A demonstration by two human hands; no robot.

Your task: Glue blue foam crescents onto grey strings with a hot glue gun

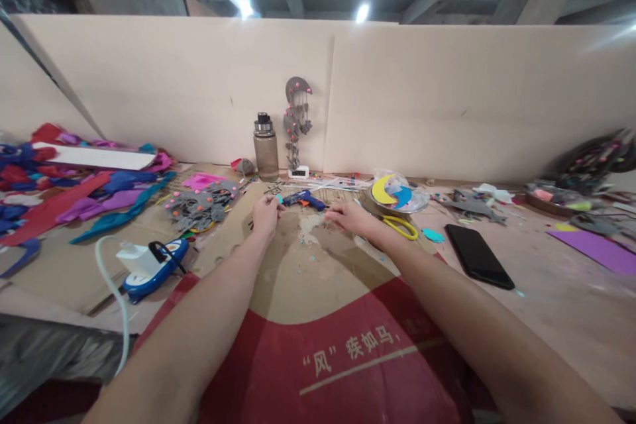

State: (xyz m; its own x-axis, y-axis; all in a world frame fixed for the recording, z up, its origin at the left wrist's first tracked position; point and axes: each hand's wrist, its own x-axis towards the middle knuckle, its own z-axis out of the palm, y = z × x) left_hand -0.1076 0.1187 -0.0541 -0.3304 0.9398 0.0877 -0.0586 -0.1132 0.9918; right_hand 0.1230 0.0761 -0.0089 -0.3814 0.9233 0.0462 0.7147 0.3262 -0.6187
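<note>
My left hand (266, 217) is closed in a pinch on a small teal felt piece (279, 199), which shows at its fingertips. Just right of it a blue glue gun (304, 199) lies on the cardboard sheet (278, 298). My right hand (350, 218) hovers beside the glue gun's handle end, its fingers apart and slightly bent, with nothing seen in them. Small teal scraps (313, 258) are scattered on the cardboard between my hands. Yellow-handled scissors (401, 226) lie to the right of my right hand, partly beneath a metal dish (397, 207).
A black phone (477, 255) lies at right. On the left are a blue power strip (156, 271) with a white cable, grey felt pieces (199, 207) and heaped coloured felt (94, 195). A bottle (266, 152) and a hanging felt moon ornament (297, 93) are by the back board.
</note>
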